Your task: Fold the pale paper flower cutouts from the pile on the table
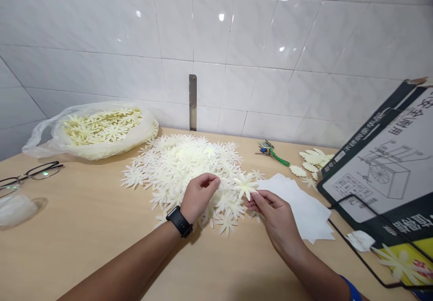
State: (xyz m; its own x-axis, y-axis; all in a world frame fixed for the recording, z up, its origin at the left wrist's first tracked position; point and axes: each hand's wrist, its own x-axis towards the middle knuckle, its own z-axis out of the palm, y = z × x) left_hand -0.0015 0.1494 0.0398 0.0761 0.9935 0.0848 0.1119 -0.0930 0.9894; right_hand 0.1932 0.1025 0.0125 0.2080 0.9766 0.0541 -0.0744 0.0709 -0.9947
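A heap of pale cream flower-shaped cutouts [184, 161] lies spread on the wooden table [84, 229]. My right hand [272, 213] pinches one flower cutout [245, 186] by a petal, holding it just above the heap's right edge. My left hand [199, 197], with a black watch on the wrist, hovers over the heap with its fingers curled together in a pinch; what it holds, if anything, I cannot make out.
A clear plastic bag of more flower cutouts [101, 127] sits at the back left. Glasses [30, 175] lie at the left edge. White paper sheets [301, 204], keys [270, 152], a few loose flowers [314, 159] and a printed cardboard box [389, 166] are on the right.
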